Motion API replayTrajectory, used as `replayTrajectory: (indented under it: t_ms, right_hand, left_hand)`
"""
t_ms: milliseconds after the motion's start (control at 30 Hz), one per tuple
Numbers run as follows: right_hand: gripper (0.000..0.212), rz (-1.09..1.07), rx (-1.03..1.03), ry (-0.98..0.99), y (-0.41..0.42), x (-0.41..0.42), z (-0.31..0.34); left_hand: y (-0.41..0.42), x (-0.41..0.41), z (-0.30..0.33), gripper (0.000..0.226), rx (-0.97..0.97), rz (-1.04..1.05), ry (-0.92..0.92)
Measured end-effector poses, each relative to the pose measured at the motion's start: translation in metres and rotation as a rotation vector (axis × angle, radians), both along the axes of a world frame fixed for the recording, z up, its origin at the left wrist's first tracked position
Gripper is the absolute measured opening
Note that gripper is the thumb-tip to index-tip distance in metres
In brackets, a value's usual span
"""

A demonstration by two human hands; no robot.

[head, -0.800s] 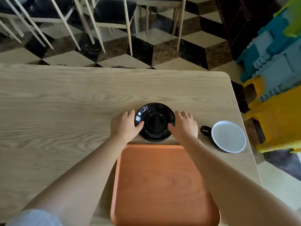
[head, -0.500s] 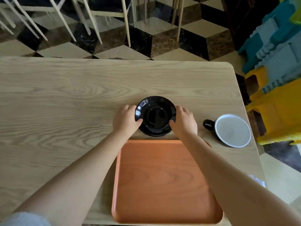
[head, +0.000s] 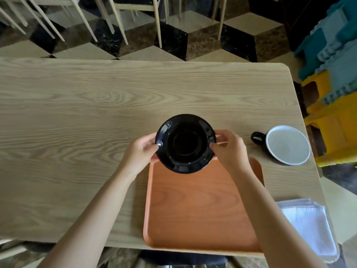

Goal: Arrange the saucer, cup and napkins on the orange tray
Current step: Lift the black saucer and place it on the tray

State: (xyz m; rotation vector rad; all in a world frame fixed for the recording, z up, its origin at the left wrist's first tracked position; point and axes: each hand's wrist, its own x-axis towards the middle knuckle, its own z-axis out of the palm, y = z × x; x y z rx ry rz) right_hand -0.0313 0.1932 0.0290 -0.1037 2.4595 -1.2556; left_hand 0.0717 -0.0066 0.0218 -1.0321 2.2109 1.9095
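Both hands are on the black saucer [head: 185, 143], one at each side. The left hand [head: 140, 154] pinches the left rim with its thumb on top and fingers curled under, and the right hand [head: 229, 149] does the same on the right rim. So neither is spread wide, they're both closed around that one dish. The saucer looks lifted and sits over the far edge of the orange tray [head: 195, 206], partly over the tray and partly over bare worktop [head: 77, 117].

The tray's flat inside is bare, and its near edge lines up close to the worktop's near edge. The cup [head: 287, 145], white inside with a black handle pointing left, stands to the right, apart from the tray and near the worktop's right edge. The white napkins [head: 309, 225] lie folded at the near right corner, just beside the tray and partly behind the right forearm. Loads of open wood to the left and beyond the saucer.
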Motion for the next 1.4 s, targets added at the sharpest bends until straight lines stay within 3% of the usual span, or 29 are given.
replayTrajectory:
  t_ms: [300,700,1067,1233,1400]
  right_hand:
    - [0.037,0.017,-0.096,-0.174,0.022,0.068,-0.023]
    - [0.040,0.026,-0.107,-0.207,0.020,0.078,-0.036]
    - [0.034,0.042,-0.078,-0.205,0.022,0.081,-0.036]
    - [0.030,0.148,0.029,-0.133,0.032,0.078,-0.023]
    - [0.026,0.222,0.110,0.105,0.064,0.067,0.004]
  left_hand:
    - [0.017,0.069,-0.012,0.047,-0.181,-0.002,-0.100]
    - [0.024,0.079,-0.020,0.041,-0.498,-0.118,-0.197]
    - [0.022,0.080,-0.024,0.042,-0.446,-0.079,-0.205]
    - [0.023,0.077,-0.011,0.038,-0.654,-0.146,-0.280]
    - [0.065,0.048,0.007,0.030,-0.712,-0.239,-0.130]
